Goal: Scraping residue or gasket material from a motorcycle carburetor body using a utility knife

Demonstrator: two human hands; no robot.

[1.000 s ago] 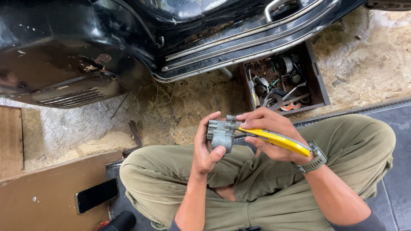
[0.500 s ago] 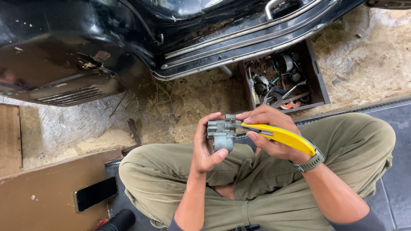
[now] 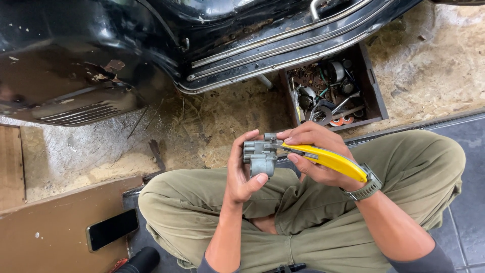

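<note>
Little is shifting since the earlier frames: I am seeing the left hand (image 3: 241, 174) still clenching the grey part (image 3: 259, 156) above the lap, right hand (image 3: 316, 156) gripping the yellow knife (image 3: 328, 158), tip pressing against it.

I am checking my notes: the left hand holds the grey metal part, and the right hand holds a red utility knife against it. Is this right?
Not quite. In the head view the utility knife in the right hand is yellow, not red. The left hand does hold the grey metal part.
</note>
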